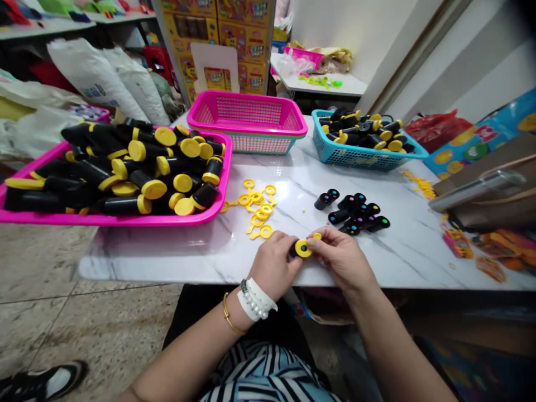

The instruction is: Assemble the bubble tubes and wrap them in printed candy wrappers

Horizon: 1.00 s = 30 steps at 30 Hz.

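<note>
My left hand point(274, 265) is closed around a small black cylinder point(292, 252). A yellow ring cap point(303, 249) lies over the cylinder's end, with a dark centre showing through its hole. From the right, my right hand point(341, 257) pinches the cap's edge near its small round yellow tab. Beyond my left hand lie several loose yellow ring caps point(256, 196) in a scattered pile. Past my right hand, several black cylinders point(359, 211) with coloured dots on their ends are grouped on the white marbled table point(167, 262).
At left, a pink tray point(229, 167) is heaped with black cylinders and yellow caps. Stacked pink baskets point(247, 106) stand at the back, beside a blue basket point(364, 159) of similar pieces. A brown bag point(498, 195) and yellow scraps point(421, 184) occupy the right side.
</note>
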### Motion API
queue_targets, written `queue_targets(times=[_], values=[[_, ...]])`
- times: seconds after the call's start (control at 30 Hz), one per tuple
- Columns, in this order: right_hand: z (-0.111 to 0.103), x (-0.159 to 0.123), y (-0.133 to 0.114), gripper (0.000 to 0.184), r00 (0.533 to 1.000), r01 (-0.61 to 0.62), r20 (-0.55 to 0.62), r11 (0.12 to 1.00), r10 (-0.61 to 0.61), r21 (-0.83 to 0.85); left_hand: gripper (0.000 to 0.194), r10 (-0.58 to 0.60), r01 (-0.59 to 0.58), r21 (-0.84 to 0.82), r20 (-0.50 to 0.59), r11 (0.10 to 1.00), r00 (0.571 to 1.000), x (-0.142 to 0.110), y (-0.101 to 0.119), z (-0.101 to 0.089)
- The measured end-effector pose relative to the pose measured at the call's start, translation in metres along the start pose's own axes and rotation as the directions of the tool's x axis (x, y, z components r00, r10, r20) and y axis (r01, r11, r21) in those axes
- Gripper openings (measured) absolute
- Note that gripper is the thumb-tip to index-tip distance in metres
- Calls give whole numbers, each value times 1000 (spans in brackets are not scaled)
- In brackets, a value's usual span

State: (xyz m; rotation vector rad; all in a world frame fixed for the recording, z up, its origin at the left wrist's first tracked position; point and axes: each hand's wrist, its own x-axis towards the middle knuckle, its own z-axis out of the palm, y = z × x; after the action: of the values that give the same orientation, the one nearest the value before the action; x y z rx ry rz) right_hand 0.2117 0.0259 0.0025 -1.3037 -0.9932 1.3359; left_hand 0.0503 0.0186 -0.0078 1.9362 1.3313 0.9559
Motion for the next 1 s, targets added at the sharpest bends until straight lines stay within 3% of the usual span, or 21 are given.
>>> queue_targets(times=[0.2,0.43,0.63,0.83,0.9,1.0], values=[[1,2,-3,32,1000,15,23,978,-10,-210,15,-57,56,38,27,998,998,-9,3,-1],[5,-7,0,31,999,-33,29,994,37,-108,6,-104,97,69,108,993,989,-7,8,-4],[6,-10,3,29,1000,-5,9,993,6,-118,6,-118,104,95,166,990,979,-5,8,-4],[14,-8,-3,32,1000,-5,-12,985,3,-173,13,-121,103,120,157,987,980,-6,10,-4],[16,-9,-5,33,1000,-5,-5,978,4,-209,13,-114,102,85,159,991,981,-4,10,-8],[16,-10,-5,33,1000,-4,5,969,6,-247,11,-127,159,-116,248,980,960,1,10,-19]])
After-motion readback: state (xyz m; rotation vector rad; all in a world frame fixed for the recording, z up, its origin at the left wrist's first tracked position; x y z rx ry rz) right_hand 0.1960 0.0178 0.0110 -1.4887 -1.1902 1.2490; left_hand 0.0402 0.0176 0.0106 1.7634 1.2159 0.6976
